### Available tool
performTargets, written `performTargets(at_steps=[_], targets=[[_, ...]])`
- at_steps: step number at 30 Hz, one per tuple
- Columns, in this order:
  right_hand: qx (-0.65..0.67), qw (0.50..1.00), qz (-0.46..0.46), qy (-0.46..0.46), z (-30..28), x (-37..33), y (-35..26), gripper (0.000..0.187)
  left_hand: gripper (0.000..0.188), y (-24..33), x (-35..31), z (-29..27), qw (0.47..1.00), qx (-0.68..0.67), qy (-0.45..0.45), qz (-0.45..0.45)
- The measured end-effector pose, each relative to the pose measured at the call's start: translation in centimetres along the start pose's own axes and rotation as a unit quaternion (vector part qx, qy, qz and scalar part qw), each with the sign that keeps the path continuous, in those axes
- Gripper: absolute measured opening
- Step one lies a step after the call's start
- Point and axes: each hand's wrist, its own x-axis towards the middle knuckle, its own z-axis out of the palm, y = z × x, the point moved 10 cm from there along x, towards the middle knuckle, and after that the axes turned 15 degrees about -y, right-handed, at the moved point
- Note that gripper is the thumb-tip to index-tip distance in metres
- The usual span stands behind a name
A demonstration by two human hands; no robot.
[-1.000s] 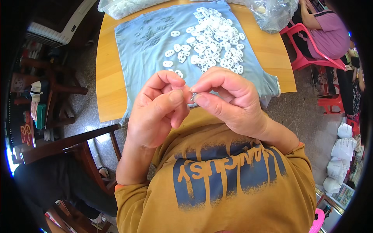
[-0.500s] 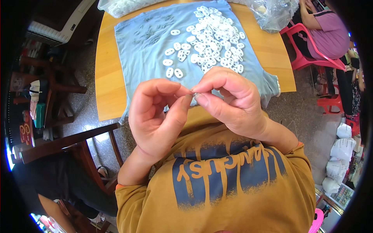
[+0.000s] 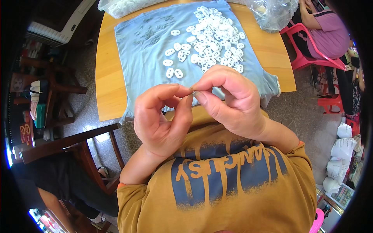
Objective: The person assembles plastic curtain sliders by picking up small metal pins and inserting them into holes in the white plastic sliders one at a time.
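Fingertips of my left hand (image 3: 163, 116) and my right hand (image 3: 235, 103) meet above the near part of the blue cloth (image 3: 143, 83). Both are closed in a pinch on a tiny metal piece (image 3: 193, 93) that looks like a small spring; the fingertips hide most of it. Just beyond my right hand lies a heap of white oval plastic pieces with two holes (image 3: 211, 42). Several more white pieces (image 3: 169, 72) are scattered left of the heap. Farther left on the cloth, small dark grey springs (image 3: 151, 35) form a loose patch.
The cloth covers much of a wooden table (image 3: 107, 77). A clear plastic tub (image 3: 124, 7) and a clear plastic bag (image 3: 270, 15) sit at its far edge. A wooden chair (image 3: 83, 138) with a seated person is at left; another person sits on a pink chair (image 3: 299, 39) at right.
My left hand has shifted slightly right and its wrist has turned a little. Both hands keep their pinch together; the pieces on the cloth have not moved.
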Motion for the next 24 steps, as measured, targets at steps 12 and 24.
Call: performTargets(at_steps=[12, 24], targets=[[0.133, 0.988, 0.084, 0.006, 1.0, -0.9, 2.5, 0.013, 0.036, 2.3, 0.0, 0.9, 0.959, 0.238, -0.024, 0.153], [0.061, 0.990, 0.125, 0.025, 0.5, -1.1, 3.0, 0.007, 0.039, 2.9, -0.4, 0.8, 0.943, 0.279, -0.013, 0.184]])
